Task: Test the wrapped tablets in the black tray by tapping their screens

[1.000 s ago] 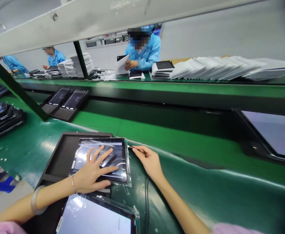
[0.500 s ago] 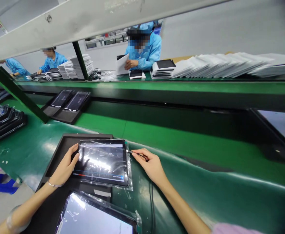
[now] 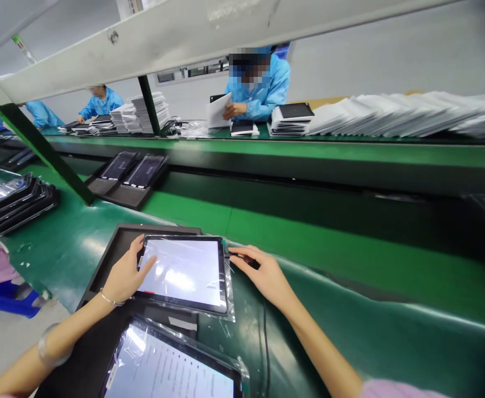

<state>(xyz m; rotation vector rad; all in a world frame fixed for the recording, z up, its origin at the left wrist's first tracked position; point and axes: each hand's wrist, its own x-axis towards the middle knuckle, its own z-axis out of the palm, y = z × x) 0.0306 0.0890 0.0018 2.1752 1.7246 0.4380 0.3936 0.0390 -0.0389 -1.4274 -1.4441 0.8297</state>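
A tablet (image 3: 184,271) in clear film lies across a black foam tray (image 3: 116,243), its screen lit white. My left hand (image 3: 126,273) grips its left edge, with the fingers at the upper left corner and the thumb over the screen. At the right edge, my right hand (image 3: 263,273) pinches the plug end of a black cable (image 3: 266,342), which runs down toward the table's front. The plug is against the tablet's side; how deep it sits I cannot tell. Nearer me lies a second film-wrapped tablet (image 3: 172,365), lit with lines of text.
Beyond the green table edge runs a green conveyor belt (image 3: 209,215) carrying two tablets (image 3: 145,171) in a tray. Stacked tablets (image 3: 14,202) stand at left. A slanted green post (image 3: 47,155) rises there. Across the belt, a person in blue (image 3: 263,88) handles white sleeves.
The held tablet's screen went from dark to bright white. My left thumb has shifted from the tablet's edge onto the screen side. Text lines now show on the nearer tablet. The view moved slightly.
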